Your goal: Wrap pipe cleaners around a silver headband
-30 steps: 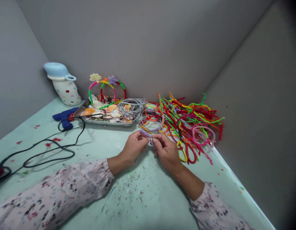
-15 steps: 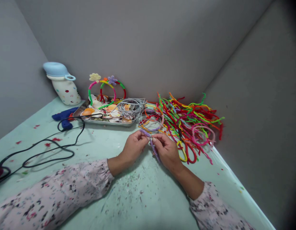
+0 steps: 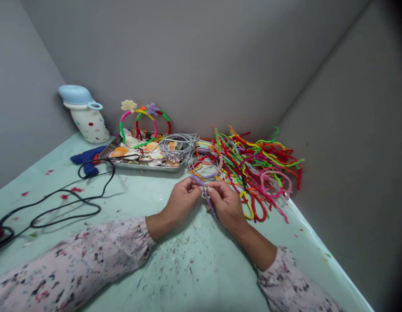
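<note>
Near the middle of the table, my left hand (image 3: 183,197) pinches a purple pipe cleaner (image 3: 210,204) between thumb and fingers. My right hand (image 3: 227,203) is closed on the same pipe cleaner, its fingertips almost touching those of my left. One purple end sticks out above the left fingertips, and another length hangs down between the hands. The exact join at the fingertips is too small to make out. Just beyond the hands lie loops of silvery wire (image 3: 203,173).
A metal tray (image 3: 149,168) holds shells, wire and two flower-topped rings (image 3: 122,130). Colourful pipe cleaners (image 3: 253,160) and red-handled scissors (image 3: 260,212) lie right. A blue glue gun (image 3: 87,158), its black cable (image 3: 71,215) and a bottle (image 3: 90,123) stand left on the table (image 3: 194,277).
</note>
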The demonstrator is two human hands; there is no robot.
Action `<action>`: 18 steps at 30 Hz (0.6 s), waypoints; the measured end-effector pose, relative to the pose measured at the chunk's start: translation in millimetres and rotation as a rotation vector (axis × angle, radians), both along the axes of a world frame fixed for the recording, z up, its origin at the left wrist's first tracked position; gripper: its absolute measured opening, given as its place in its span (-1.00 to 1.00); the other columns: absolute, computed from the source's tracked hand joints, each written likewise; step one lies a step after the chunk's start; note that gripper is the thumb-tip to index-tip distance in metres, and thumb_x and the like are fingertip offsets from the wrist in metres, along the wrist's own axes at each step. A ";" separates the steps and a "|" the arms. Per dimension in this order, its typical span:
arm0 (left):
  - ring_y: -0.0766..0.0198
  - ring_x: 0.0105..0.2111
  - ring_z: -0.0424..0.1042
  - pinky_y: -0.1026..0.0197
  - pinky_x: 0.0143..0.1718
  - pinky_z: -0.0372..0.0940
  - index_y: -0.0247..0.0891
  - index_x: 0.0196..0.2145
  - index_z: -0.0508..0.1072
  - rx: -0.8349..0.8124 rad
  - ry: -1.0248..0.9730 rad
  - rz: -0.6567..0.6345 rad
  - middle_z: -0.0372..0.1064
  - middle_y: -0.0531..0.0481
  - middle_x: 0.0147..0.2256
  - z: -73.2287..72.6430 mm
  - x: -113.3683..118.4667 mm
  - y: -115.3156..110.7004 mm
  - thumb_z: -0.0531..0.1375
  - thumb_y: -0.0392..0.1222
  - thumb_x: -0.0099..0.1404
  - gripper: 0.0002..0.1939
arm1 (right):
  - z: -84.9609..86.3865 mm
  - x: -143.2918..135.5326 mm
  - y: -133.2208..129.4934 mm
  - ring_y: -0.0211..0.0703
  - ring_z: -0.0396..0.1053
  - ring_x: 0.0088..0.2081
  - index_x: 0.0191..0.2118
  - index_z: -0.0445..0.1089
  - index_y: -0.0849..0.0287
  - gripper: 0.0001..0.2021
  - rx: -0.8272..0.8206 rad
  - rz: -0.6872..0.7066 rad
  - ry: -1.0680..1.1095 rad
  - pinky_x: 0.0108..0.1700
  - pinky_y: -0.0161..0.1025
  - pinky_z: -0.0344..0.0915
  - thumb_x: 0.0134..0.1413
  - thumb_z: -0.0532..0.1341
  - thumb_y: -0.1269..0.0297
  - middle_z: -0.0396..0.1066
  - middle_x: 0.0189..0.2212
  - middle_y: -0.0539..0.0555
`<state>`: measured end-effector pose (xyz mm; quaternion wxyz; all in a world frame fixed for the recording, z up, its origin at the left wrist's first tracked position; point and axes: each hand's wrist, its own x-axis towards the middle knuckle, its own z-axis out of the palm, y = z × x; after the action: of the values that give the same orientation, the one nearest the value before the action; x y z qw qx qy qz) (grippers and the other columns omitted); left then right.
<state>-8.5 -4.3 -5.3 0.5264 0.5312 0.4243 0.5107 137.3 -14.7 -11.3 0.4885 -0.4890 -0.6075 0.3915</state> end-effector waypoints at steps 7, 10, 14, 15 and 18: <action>0.42 -0.59 0.07 0.33 -0.56 0.03 -0.28 -0.42 0.34 0.019 0.049 0.008 0.15 0.16 -0.57 -1.0 -0.4 0.5 0.17 -0.22 0.19 -0.91 | 0.2 0.8 0.2 -0.30 0.30 -0.61 -0.25 0.39 0.13 -0.85 0.024 0.004 -0.042 -0.55 -0.37 0.22 0.15 0.15 0.20 0.35 -0.59 -0.09; 0.41 -0.58 0.07 0.32 -0.55 0.02 -0.28 -0.44 0.34 0.036 0.061 0.014 0.14 0.16 -0.58 0.7 -0.6 -0.3 0.16 -0.23 0.19 -0.91 | 0.3 1.3 0.7 -0.30 0.27 -0.60 -0.26 0.39 0.13 -0.86 0.034 0.004 -0.054 -0.54 -0.37 0.20 0.15 0.15 0.20 0.34 -0.61 -0.09; 0.41 -0.57 0.08 0.32 -0.52 0.04 -0.28 -0.44 0.35 0.064 0.073 0.022 0.15 0.15 -0.57 0.5 -0.9 -0.2 0.15 -0.24 0.20 -0.91 | 0.0 1.8 1.0 -0.29 0.26 -0.57 -0.26 0.40 0.12 -0.86 0.055 -0.008 -0.080 -0.50 -0.36 0.19 0.16 0.15 0.21 0.34 -0.58 -0.09; 0.41 -0.57 0.08 0.32 -0.51 0.05 -0.28 -0.43 0.35 0.065 0.073 0.023 0.16 0.15 -0.57 -0.2 -0.9 0.1 0.15 -0.23 0.20 -0.91 | 0.0 1.8 1.0 -0.29 0.27 -0.54 -0.26 0.40 0.13 -0.86 0.073 -0.016 -0.094 -0.48 -0.35 0.20 0.15 0.15 0.21 0.36 -0.56 -0.08; 0.42 -0.57 0.08 0.32 -0.51 0.06 -0.28 -0.41 0.35 0.052 0.054 0.015 0.17 0.15 -0.54 -2.6 -0.8 1.2 0.17 -0.21 0.20 -0.91 | -0.1 1.7 1.1 -0.27 0.30 -0.47 -0.26 0.41 0.13 -0.86 0.126 -0.035 -0.125 -0.41 -0.34 0.22 0.15 0.15 0.24 0.40 -0.49 -0.05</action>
<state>-9.3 -3.1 -7.8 0.4971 0.5551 0.4289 0.5107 139.0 -13.6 -11.4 0.4861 -0.4914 -0.6516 0.3125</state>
